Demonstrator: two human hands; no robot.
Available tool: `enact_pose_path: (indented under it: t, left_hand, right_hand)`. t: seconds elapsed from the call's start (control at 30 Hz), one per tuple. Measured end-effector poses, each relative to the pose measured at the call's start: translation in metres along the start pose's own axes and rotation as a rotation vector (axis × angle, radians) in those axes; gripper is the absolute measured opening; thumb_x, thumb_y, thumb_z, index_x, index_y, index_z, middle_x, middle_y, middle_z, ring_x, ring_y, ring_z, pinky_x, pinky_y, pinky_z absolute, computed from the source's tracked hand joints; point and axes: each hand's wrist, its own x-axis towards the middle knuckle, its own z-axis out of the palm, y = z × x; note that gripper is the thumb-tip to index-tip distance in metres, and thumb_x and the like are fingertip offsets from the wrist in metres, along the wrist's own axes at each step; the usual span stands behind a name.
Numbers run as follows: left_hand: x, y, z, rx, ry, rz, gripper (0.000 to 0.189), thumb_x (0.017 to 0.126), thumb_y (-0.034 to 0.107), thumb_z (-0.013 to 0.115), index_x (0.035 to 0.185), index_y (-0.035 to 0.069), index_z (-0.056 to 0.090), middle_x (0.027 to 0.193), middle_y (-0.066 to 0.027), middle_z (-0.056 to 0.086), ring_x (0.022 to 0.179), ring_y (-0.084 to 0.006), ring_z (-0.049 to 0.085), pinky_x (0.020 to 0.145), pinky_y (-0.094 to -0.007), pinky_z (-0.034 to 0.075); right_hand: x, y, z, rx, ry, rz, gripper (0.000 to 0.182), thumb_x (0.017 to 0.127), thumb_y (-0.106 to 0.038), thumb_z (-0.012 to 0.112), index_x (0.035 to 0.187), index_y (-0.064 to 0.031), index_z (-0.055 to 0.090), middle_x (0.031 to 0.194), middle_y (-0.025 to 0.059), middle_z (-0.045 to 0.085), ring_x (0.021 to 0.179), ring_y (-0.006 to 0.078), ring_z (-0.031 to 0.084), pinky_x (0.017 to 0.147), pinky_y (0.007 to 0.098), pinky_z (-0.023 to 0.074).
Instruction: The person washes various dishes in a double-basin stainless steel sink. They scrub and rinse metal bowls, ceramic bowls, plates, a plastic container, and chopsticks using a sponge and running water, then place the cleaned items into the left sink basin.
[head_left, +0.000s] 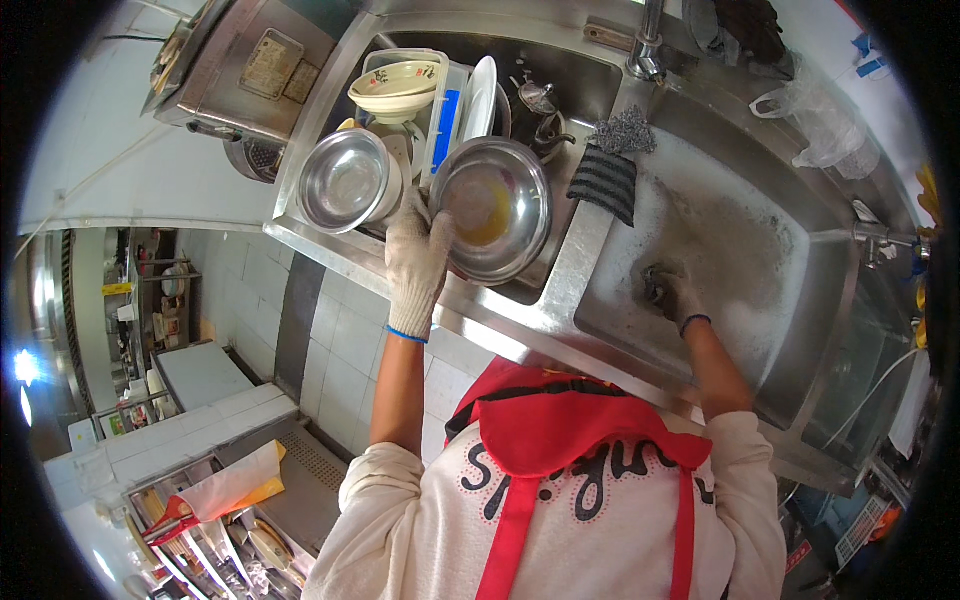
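Note:
My left hand (418, 244), in a knitted work glove with a blue cuff edge, grips the near-left rim of a steel bowl (491, 208). The bowl is tilted over the left sink basin and has a yellowish residue inside. My right hand (677, 294), also gloved, reaches into the cloudy, sudsy water (720, 217) of the right basin. By its fingers is a dark thing (654, 286), blurred by the water, and I cannot tell whether the hand holds it. A striped scrubbing sponge (604, 184) and a steel wool scourer (622, 131) lie on the divider.
Left of the held bowl is another steel bowl (346, 182). Behind it, a clear plastic bin (442, 75) holds cream bowls (396, 88). A white plate (481, 97) and a metal teapot (536, 97) stand in the left basin. A faucet (646, 60) overhangs the divider; a plastic bag (829, 127) lies right.

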Motion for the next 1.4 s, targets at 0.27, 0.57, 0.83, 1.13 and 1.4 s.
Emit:
enact_pose_path:
  t: [0.27,0.57,0.83,1.13,1.4]
  left_hand:
    - [-0.006,0.0,0.01,0.229,-0.069,-0.049,0.04,0.08,0.018,0.054,0.119,0.008,0.05,0.094,-0.0203,0.061,0.085,-0.0363,0.061,0.074,-0.0431,0.047]
    - [-0.003,-0.001,0.023,0.336,-0.03,-0.011,0.046,0.079,0.015,0.056,0.125,0.009,0.048,0.102,-0.0185,0.062,0.088,-0.0357,0.062,0.076,-0.0417,0.049]
    - [0.0,0.0,0.011,0.226,-0.01,-0.126,0.042,0.078,0.015,0.055,0.119,0.01,0.053,0.087,-0.0194,0.063,0.078,-0.0354,0.063,0.07,-0.041,0.049]
    - [0.0,-0.016,0.016,0.189,0.048,0.04,0.044,0.078,0.013,0.056,0.122,0.012,0.052,0.095,-0.0183,0.063,0.084,-0.0345,0.063,0.072,-0.0404,0.05]
    - [0.004,-0.026,0.02,0.141,0.07,0.148,0.043,0.08,0.012,0.057,0.123,0.008,0.052,0.088,-0.016,0.063,0.076,-0.0303,0.064,0.069,-0.0353,0.05]
  right_hand:
    - [-0.082,-0.141,0.021,0.291,-0.033,-0.204,0.045,0.083,-0.015,0.054,0.128,-0.0096,0.048,0.121,0.0098,0.054,0.106,0.0228,0.054,0.088,0.0334,0.0446]
    - [-0.144,-0.289,0.14,-0.453,-0.027,-1.111,0.031,0.083,-0.01,0.052,0.114,-0.008,0.054,0.114,0.0085,0.055,0.104,0.0282,0.055,0.087,0.0374,0.0485]
    - [-0.067,-0.276,0.189,-0.977,0.18,-1.128,0.036,0.077,-0.004,0.053,0.113,-0.0085,0.054,0.113,0.0075,0.052,0.11,0.0273,0.05,0.085,0.0358,0.0494]
    - [-0.068,-0.274,0.191,-0.333,0.254,-1.09,0.033,0.081,-0.009,0.053,0.114,-0.0066,0.053,0.113,0.0137,0.054,0.106,0.0346,0.053,0.091,0.0401,0.0453]
    - [-0.081,-0.281,0.186,-0.448,0.077,-1.146,0.03,0.082,-0.008,0.052,0.112,-0.0068,0.054,0.112,0.0115,0.052,0.106,0.0315,0.053,0.089,0.0388,0.0467]
